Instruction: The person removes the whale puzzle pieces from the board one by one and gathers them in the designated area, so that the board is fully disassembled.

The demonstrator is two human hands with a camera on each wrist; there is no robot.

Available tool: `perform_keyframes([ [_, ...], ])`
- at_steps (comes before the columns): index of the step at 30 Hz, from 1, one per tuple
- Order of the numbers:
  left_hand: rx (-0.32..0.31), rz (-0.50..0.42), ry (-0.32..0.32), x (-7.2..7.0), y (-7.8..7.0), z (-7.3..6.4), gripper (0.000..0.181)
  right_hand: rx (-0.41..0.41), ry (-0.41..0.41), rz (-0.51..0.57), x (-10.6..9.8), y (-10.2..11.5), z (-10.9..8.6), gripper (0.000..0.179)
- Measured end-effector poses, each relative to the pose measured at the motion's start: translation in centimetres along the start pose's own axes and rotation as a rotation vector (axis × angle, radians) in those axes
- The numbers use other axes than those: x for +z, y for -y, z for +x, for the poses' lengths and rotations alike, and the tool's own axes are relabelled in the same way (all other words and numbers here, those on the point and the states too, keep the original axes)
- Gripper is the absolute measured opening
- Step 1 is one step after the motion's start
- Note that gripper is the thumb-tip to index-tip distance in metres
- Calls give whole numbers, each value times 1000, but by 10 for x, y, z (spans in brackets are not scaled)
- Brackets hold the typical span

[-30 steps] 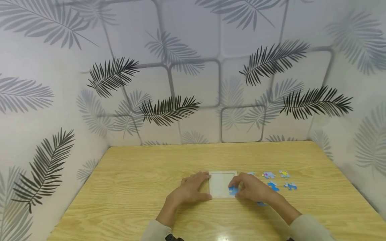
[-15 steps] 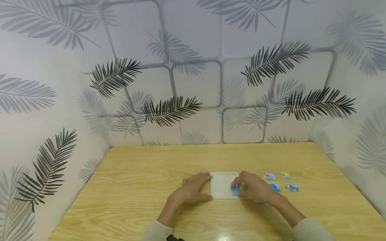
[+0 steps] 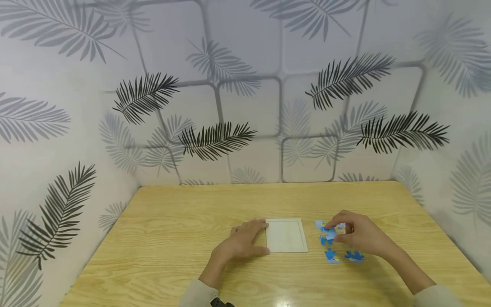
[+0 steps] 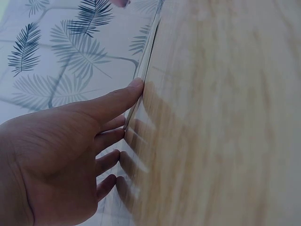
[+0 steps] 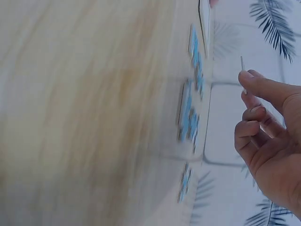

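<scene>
A pale, shallow square puzzle tray (image 3: 285, 236) lies on the table with nothing in its recess. My left hand (image 3: 245, 240) rests at its left side, thumb and index finger spread apart and touching the edge; in the left wrist view the thumb tip meets the tray's rim. To the right of the tray, my right hand (image 3: 358, 234) pinches a light blue jigsaw piece (image 3: 331, 233) between thumb and fingers. The right wrist view shows this thin piece (image 5: 242, 63) edge-on, clear of the table. Beneath and around that hand lie other jigsaw pieces (image 3: 331, 256), some partly hidden by it.
Another blue piece (image 3: 354, 256) lies nearer the front, below the right hand. The wood-grain table (image 3: 184, 213) runs back to a wall (image 3: 249, 157) patterned with leaves. A dark band (image 3: 220, 302) is on the left wrist.
My right hand has moved right, off the tray's lower right corner, with the blue jigsaw piece now away from the tray. My left hand has stayed at the tray's left edge.
</scene>
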State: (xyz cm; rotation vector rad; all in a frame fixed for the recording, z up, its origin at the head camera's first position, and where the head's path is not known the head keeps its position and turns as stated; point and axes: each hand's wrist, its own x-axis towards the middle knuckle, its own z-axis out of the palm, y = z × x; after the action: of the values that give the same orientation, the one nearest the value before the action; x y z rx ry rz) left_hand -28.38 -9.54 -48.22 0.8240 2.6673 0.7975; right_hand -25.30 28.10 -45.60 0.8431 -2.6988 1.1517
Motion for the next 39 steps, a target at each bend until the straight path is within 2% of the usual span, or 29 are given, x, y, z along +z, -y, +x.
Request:
perform_keyframes([
  [11,4,8,-25,15,16,10,78,111,-59,-107,-35,-34,-52,29],
  [17,3,8,-17,14,14,13,78,70,-80,-173,-47,-52,-76,29],
  [21,0,12,-16,13,14,13,78,51,-49,-169,-49,-60,-87,28],
  [26,-1,11,-10,9,10,11,78,35,-28,-139,-44,-65,-93,26],
  [30,0,-5,-4,4,9,6,78,6,-21,-119,-39,-64,-89,28],
  [34,2,-27,-13,-2,11,1,77,51,22,-83,-36,-60,-82,27],
  [39,-7,-39,-30,0,19,2,79,118,39,-82,-36,-51,-76,25],
])
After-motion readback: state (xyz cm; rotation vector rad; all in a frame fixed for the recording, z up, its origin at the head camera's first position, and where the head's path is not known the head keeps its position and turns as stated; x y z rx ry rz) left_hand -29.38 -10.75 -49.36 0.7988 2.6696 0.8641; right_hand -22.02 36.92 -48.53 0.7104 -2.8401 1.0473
